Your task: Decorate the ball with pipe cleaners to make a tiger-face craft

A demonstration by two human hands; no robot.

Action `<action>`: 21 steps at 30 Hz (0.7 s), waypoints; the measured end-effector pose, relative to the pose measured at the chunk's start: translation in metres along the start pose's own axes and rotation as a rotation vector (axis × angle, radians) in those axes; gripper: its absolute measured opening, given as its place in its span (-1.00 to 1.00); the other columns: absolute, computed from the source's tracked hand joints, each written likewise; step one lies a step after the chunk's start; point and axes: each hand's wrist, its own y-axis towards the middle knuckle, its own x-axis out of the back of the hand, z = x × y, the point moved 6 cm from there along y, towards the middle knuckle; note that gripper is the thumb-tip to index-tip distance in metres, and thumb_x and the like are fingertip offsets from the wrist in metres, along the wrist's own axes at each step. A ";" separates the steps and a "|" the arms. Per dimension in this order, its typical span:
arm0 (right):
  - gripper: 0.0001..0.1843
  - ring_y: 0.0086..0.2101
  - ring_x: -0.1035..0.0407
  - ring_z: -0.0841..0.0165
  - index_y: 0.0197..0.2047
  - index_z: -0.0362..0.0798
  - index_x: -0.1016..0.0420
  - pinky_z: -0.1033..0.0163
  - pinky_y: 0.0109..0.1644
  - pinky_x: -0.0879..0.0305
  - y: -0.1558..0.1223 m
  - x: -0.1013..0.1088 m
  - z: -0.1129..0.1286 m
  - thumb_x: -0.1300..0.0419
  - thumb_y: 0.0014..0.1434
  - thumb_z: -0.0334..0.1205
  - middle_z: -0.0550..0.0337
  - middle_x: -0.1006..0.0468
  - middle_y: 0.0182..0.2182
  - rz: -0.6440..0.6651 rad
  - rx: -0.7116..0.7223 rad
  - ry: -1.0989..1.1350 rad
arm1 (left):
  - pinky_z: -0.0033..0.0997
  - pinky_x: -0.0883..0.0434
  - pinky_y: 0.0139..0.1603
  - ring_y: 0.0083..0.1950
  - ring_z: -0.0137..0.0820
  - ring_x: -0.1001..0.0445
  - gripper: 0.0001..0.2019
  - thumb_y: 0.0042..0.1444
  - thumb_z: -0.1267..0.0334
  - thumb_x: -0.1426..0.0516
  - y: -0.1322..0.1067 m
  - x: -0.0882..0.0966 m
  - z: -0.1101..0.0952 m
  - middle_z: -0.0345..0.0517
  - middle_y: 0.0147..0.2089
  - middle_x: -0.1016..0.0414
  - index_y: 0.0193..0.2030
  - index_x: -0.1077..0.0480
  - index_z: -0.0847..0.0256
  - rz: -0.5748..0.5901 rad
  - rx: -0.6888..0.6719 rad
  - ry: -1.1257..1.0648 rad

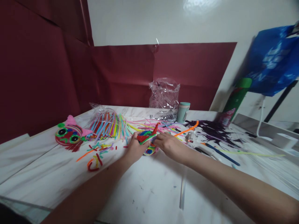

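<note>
Your white worktop (151,189) carries everything, ordered here from big to small. Along its far edge lies a bag of coloured pipe cleaners (106,124), spilling loose stems toward the middle, with a crumpled clear bag (164,95) and a pale green cup (183,112) behind them. At the left sits one finished red pipe-cleaner figure (68,135) with big eyes and pink ears, so one piece looks complete. Cut scraps (94,158) lie in front of it.

The second piece, a small multicoloured pipe-cleaner figure (147,140), sits mid-worktop between your hands. Your left hand (135,149) is closed around its left side; your right hand (167,144) pinches its right side with narrowed fingers. Judging by the red stem sticking up from it, this one looks only partly built, with shaping left.
</note>
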 end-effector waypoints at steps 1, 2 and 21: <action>-0.84 -0.29 -0.31 0.30 -0.31 -0.10 -0.51 0.22 -0.19 -0.08 0.000 0.001 0.001 -0.12 0.25 -0.40 0.09 -0.52 -0.33 -0.006 0.019 -0.020 | -0.22 -0.40 -0.01 -0.12 -0.29 -0.50 -0.54 -0.21 0.26 -0.35 0.000 -0.001 0.000 -0.12 -0.21 -0.53 -0.13 -0.35 0.19 0.011 -0.001 -0.001; -0.83 -0.30 -0.30 0.29 -0.31 -0.10 -0.51 0.21 -0.19 -0.06 0.001 0.003 0.001 -0.10 0.26 -0.39 0.09 -0.52 -0.33 -0.018 0.037 -0.041 | -0.22 -0.40 0.00 -0.11 -0.29 -0.50 -0.54 -0.20 0.26 -0.35 0.000 -0.002 0.000 -0.12 -0.21 -0.53 -0.12 -0.34 0.18 0.021 -0.003 0.003; -0.76 -0.34 -0.25 0.27 -0.31 -0.16 -0.49 0.17 -0.23 0.04 0.013 0.012 0.004 -0.02 0.32 -0.36 0.04 -0.51 -0.37 -0.024 0.215 -0.164 | -0.24 -0.41 0.00 -0.09 -0.28 -0.49 -0.53 -0.21 0.28 -0.35 -0.002 -0.002 -0.006 -0.11 -0.19 -0.51 -0.12 -0.32 0.17 0.027 -0.009 0.059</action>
